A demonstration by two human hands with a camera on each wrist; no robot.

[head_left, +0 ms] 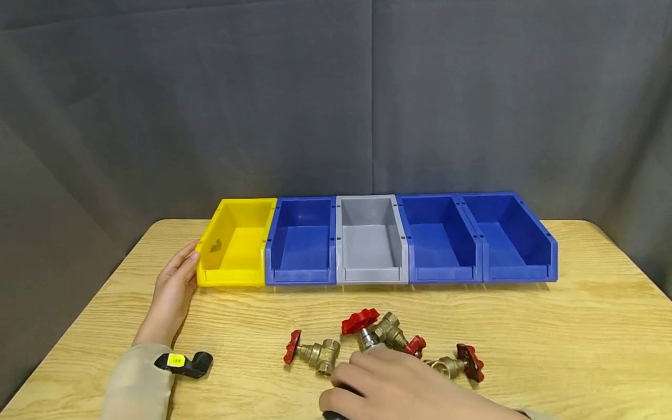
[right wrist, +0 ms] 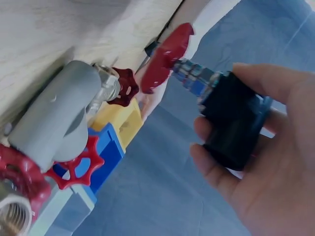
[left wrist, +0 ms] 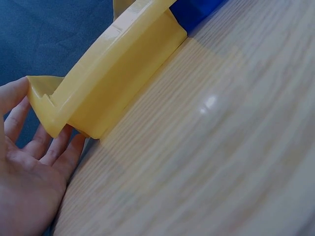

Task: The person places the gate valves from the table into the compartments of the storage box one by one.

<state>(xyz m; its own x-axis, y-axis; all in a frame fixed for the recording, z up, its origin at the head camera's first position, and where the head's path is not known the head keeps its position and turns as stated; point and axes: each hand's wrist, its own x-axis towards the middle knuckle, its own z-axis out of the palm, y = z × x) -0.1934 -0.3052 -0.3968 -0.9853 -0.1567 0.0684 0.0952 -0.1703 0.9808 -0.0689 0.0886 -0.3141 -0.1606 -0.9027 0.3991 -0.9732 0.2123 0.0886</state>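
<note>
My left hand (head_left: 175,283) rests against the left side of the yellow bin (head_left: 231,277). In the left wrist view, its thumb touches the front corner of the yellow bin (left wrist: 113,73) while the other fingers lie loosely along the side. My right hand (head_left: 388,385) is over the near middle of the table and grips a black valve (right wrist: 234,120) by its body. A red handwheel (right wrist: 167,59) sticks out from that valve on a metal stem. Most of the black valve is hidden beneath the hand in the head view.
Around the right hand lie a brass valve (head_left: 320,354), a grey valve with a red handwheel (head_left: 360,321), another brass valve (head_left: 389,329) and one farther right (head_left: 446,366). Blue bins (head_left: 301,277) and a grey bin (head_left: 371,275) continue the row beside the yellow one. A dark curtain (head_left: 315,99) hangs behind.
</note>
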